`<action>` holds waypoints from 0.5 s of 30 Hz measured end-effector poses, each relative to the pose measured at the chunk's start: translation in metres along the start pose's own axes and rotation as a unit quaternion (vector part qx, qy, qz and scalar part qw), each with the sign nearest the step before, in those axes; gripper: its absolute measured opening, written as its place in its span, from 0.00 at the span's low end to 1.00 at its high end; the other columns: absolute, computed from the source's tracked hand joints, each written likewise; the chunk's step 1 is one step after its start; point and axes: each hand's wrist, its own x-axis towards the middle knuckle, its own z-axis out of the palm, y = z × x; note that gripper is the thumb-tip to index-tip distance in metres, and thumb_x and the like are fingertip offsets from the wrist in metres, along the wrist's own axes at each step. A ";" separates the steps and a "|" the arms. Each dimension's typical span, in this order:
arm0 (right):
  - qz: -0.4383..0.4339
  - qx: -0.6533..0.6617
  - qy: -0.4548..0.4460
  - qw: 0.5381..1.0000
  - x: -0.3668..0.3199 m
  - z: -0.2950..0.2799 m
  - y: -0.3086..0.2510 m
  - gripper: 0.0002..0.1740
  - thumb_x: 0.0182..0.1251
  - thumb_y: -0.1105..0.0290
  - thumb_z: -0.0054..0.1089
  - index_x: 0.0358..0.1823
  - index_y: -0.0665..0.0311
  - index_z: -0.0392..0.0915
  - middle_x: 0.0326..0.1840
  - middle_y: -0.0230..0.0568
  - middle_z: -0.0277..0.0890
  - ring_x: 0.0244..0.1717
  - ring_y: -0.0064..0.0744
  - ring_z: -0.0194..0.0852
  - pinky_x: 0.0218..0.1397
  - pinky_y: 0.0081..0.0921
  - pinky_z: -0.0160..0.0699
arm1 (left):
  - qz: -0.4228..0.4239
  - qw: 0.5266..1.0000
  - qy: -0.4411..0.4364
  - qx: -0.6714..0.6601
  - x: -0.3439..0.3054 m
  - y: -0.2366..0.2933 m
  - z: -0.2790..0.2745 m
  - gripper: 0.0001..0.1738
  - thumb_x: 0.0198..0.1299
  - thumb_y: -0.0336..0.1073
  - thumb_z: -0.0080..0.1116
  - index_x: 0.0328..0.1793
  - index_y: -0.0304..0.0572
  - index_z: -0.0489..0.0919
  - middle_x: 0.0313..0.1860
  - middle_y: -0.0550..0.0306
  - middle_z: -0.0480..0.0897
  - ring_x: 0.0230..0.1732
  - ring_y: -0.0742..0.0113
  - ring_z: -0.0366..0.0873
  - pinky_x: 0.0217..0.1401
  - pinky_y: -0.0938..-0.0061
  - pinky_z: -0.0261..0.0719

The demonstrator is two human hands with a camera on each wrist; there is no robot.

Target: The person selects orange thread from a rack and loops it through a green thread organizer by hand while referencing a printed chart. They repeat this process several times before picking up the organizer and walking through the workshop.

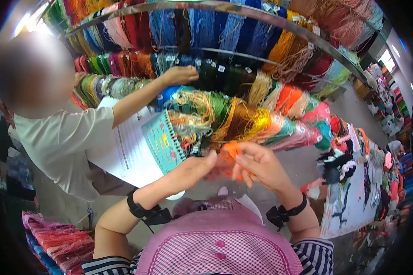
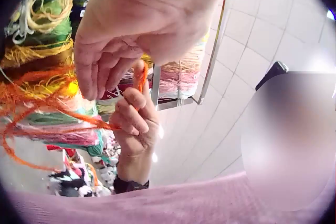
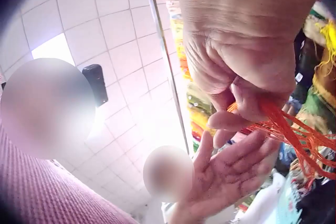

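On the left, a person in a pale shirt [image 1: 62, 146] is beside a teal spiral notebook [image 1: 159, 137]. Next comes my left hand [image 1: 184, 175], fingers straight and gripping nothing. Between my hands, nearer the right, is the orange thread [image 1: 232, 149], its loose strands hanging lengthwise downward; whether they touch my left fingers, I cannot tell. To its right, my right hand [image 1: 262, 166] pinches it between thumb and fingers.

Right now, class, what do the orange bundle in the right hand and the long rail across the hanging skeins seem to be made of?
Orange bundle: thread or yarn, slightly glossy, since fine strands separate and loop; fibre type unclear. Rail: probably metal, smooth and silvery, judging by its bright reflections.
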 end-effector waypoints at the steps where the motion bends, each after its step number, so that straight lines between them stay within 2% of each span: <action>1: -0.007 0.014 0.000 1.000 0.002 0.013 -0.004 0.14 0.76 0.61 0.49 0.52 0.64 0.73 0.29 0.36 0.79 0.16 0.14 0.69 0.19 0.11 0.62 | -0.018 0.996 -0.005 -0.093 0.001 -0.007 0.003 0.45 0.72 0.66 0.18 0.66 0.36 0.74 0.61 0.50 0.77 0.58 0.60 0.75 0.65 0.65 0.69; 2: -0.016 0.027 -0.001 1.000 0.003 0.026 -0.004 0.14 0.76 0.62 0.49 0.53 0.65 0.72 0.30 0.37 0.80 0.18 0.15 0.71 0.20 0.11 0.64 | 0.017 0.977 -0.029 -0.213 0.005 -0.010 0.001 0.44 0.72 0.66 0.20 0.69 0.35 0.70 0.64 0.49 0.74 0.62 0.58 0.73 0.69 0.63 0.65; 3: -0.010 0.026 0.003 1.000 0.005 0.036 0.000 0.14 0.76 0.62 0.49 0.53 0.65 0.72 0.30 0.37 0.80 0.18 0.15 0.71 0.20 0.11 0.64 | 0.044 0.959 0.015 -0.279 0.001 -0.010 0.004 0.43 0.72 0.66 0.21 0.69 0.34 0.70 0.64 0.49 0.74 0.63 0.58 0.72 0.70 0.63 0.64; 4: -0.037 0.041 0.020 0.998 0.009 0.044 0.006 0.14 0.76 0.63 0.49 0.53 0.65 0.71 0.32 0.37 0.80 0.23 0.16 0.74 0.25 0.12 0.68 | 0.072 0.935 0.059 -0.342 -0.006 0.007 0.008 0.43 0.72 0.65 0.22 0.69 0.34 0.70 0.65 0.48 0.73 0.65 0.59 0.71 0.71 0.63 0.63; 5: -0.065 0.057 0.036 0.996 0.012 0.051 0.012 0.13 0.76 0.65 0.49 0.54 0.65 0.71 0.34 0.37 0.81 0.28 0.16 0.77 0.30 0.12 0.71 | 0.071 0.934 0.056 -0.347 -0.009 0.007 0.006 0.43 0.72 0.65 0.22 0.69 0.34 0.70 0.65 0.48 0.73 0.65 0.59 0.71 0.71 0.63 0.63; 6: -0.062 0.056 0.039 0.996 0.016 0.056 0.020 0.13 0.76 0.65 0.49 0.54 0.65 0.71 0.34 0.37 0.81 0.28 0.16 0.77 0.30 0.12 0.71 | 0.089 0.936 0.082 -0.330 -0.014 0.005 0.002 0.39 0.73 0.62 0.29 0.66 0.33 0.72 0.63 0.47 0.75 0.63 0.60 0.73 0.70 0.63 0.65; 7: -0.110 0.061 0.054 0.991 0.021 0.058 0.030 0.11 0.75 0.67 0.51 0.52 0.66 0.72 0.36 0.37 0.82 0.33 0.17 0.77 0.36 0.13 0.73 | 0.107 0.938 0.109 -0.313 -0.018 0.003 -0.001 0.35 0.74 0.58 0.36 0.64 0.31 0.74 0.61 0.47 0.77 0.61 0.62 0.75 0.69 0.64 0.67; 8: -0.159 0.066 0.067 0.983 0.023 0.061 0.036 0.10 0.74 0.69 0.52 0.50 0.67 0.73 0.39 0.38 0.82 0.38 0.17 0.78 0.41 0.13 0.74 | 0.106 0.937 0.107 -0.314 -0.022 0.000 -0.005 0.35 0.74 0.58 0.36 0.64 0.31 0.74 0.61 0.47 0.77 0.61 0.62 0.75 0.69 0.64 0.67; 10: -0.166 0.042 0.081 0.982 0.024 0.063 0.041 0.09 0.73 0.70 0.54 0.49 0.68 0.74 0.39 0.37 0.82 0.40 0.17 0.77 0.44 0.14 0.74 | 0.080 0.965 0.140 -0.206 -0.027 -0.007 -0.009 0.26 0.72 0.49 0.49 0.57 0.31 0.80 0.56 0.46 0.81 0.53 0.65 0.80 0.64 0.66 0.73; 11: -0.173 0.016 0.093 0.980 0.023 0.064 0.041 0.09 0.72 0.71 0.55 0.47 0.69 0.76 0.40 0.36 0.82 0.42 0.16 0.76 0.46 0.14 0.73 | 0.065 0.949 0.172 -0.256 -0.027 -0.008 -0.008 0.17 0.68 0.39 0.55 0.49 0.31 0.84 0.51 0.46 0.84 0.48 0.66 0.83 0.59 0.67 0.77; 15: -0.175 0.035 0.109 0.978 0.021 0.070 0.042 0.09 0.70 0.72 0.58 0.46 0.69 0.78 0.41 0.35 0.82 0.42 0.17 0.77 0.46 0.15 0.74 | 0.063 0.936 0.160 -0.307 -0.029 -0.014 -0.010 0.16 0.68 0.38 0.54 0.48 0.31 0.84 0.53 0.45 0.83 0.48 0.65 0.83 0.58 0.67 0.79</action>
